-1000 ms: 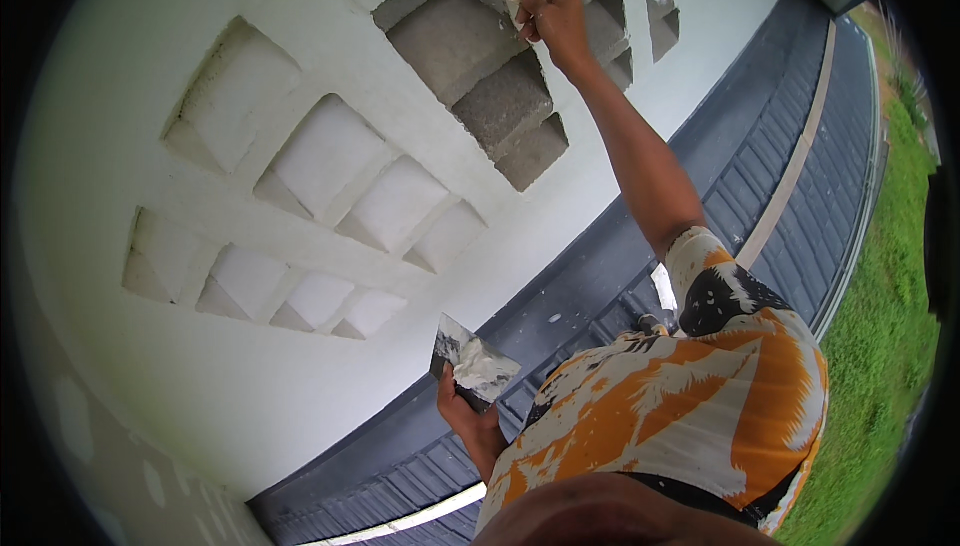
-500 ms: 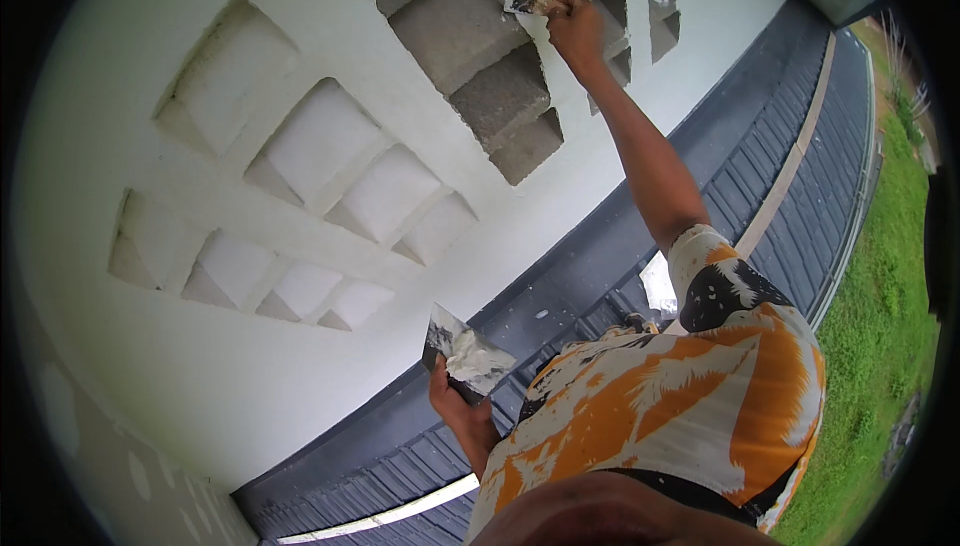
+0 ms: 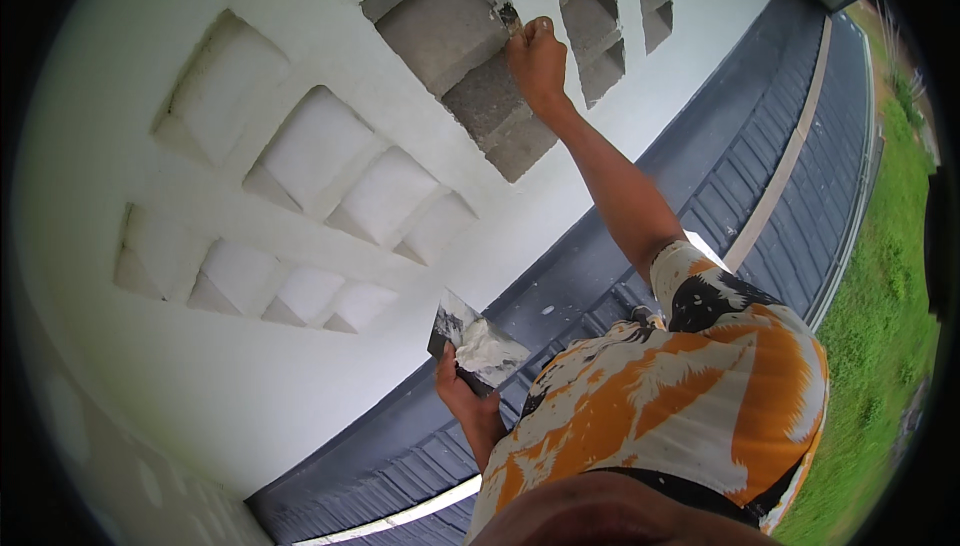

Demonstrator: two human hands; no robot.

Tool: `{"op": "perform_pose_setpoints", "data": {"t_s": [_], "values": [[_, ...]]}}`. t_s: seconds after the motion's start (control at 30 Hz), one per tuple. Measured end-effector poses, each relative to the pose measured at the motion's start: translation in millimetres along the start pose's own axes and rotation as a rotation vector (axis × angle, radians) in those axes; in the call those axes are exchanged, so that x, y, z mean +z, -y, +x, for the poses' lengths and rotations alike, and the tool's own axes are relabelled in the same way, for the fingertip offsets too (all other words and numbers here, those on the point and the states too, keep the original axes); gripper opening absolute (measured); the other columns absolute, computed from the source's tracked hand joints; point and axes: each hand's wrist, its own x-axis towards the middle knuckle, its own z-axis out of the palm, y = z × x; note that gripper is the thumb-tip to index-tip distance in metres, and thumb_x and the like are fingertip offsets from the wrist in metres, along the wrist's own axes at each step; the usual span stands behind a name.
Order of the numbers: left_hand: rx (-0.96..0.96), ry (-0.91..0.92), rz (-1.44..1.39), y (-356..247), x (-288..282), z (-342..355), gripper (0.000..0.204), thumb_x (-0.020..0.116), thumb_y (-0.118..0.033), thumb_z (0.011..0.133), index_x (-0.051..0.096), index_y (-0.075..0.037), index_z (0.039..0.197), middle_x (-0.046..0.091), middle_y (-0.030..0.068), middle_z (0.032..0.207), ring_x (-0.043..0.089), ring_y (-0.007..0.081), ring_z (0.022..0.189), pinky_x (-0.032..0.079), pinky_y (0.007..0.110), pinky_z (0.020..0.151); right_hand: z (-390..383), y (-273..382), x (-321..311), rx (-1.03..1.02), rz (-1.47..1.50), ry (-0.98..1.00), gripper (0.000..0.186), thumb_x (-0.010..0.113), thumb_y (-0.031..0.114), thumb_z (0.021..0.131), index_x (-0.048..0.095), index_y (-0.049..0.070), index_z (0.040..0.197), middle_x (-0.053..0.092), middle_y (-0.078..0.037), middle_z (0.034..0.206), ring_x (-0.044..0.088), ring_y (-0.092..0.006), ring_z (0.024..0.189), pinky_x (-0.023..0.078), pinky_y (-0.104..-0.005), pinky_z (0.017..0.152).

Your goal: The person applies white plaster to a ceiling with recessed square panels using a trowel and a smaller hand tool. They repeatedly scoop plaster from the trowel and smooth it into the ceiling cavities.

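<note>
My right hand [image 3: 538, 61] is raised to the wall and closed round a putty knife [image 3: 509, 18]. The knife's blade is at the right-hand edge of a grey, bare recess [image 3: 440, 31]; how firmly it touches cannot be made out. Lower down, my left hand [image 3: 465, 396] grips a flat square plastering board [image 3: 450, 324] from its near side. A heap of whitish paste [image 3: 490, 346] lies on that board.
The pale wall [image 3: 330, 376] holds several recesses, white ones [image 3: 320, 136] at left and grey ones [image 3: 590, 16] at right. Below runs a dark tiled roof [image 3: 790, 216] with a light strip [image 3: 785, 176] across it. Grass [image 3: 880, 346] lies beyond its right edge.
My right hand has moved left and slightly down with the putty knife, and the blade has turned upward along the recess edge. My left hand still holds the board, shifted slightly right in the picture.
</note>
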Motion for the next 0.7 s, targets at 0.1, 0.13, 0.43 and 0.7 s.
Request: {"op": "perform_pose_setpoints", "data": {"t_s": [0.1,0.13,0.43,0.7], "values": [[0.025,0.081,-0.024,-2.2,-3.6,0.0,0.036,0.053,-0.019,0.094,0.053,0.001,0.123,0.064,0.014,0.112,0.066,0.0291,0.097,0.054,0.044,0.083,-11.4,5.4,-3.5,-0.066,-0.072,0.015,0.018,0.059,0.014,0.085,0.048,0.001,0.09,0.062,-0.018,0.065,0.064,-0.0353,0.06,0.05,-0.0437,0.058],[0.033,0.108,-0.032,-2.8,-4.2,-1.2,0.036,0.053,-0.019,0.094,0.053,0.001,0.123,0.064,0.0138,0.112,0.066,0.0291,0.097,0.054,0.044,0.083,-11.3,12.3,-4.9,-0.089,-0.099,0.025,0.018,0.06,0.015,0.085,0.048,0.002,0.088,0.061,-0.017,0.065,0.063,-0.0331,0.059,0.049,-0.0422,0.058],[0.007,0.083,-0.017,0.5,0.4,-1.6,0.037,0.051,-0.021,0.095,0.052,0.001,0.124,0.064,0.014,0.113,0.065,0.0289,0.099,0.053,0.045,0.085,-8.5,15.7,-14.1,-0.033,-0.159,0.105,0.024,0.057,0.018,0.086,0.05,0.0,0.101,0.065,-0.021,0.072,0.066,-0.0398,0.067,0.051,-0.0496,0.064],[0.008,0.071,0.024,-1.8,13.8,-7.1,0.037,0.05,-0.02,0.095,0.052,0.001,0.125,0.064,0.0144,0.113,0.065,0.0287,0.099,0.053,0.044,0.085,36.2,55.1,48.2,-0.028,-0.32,0.051,0.026,0.058,0.024,0.085,0.054,0.003,0.101,0.067,-0.02,0.074,0.068,-0.0363,0.068,0.053,-0.0468,0.064]]}}
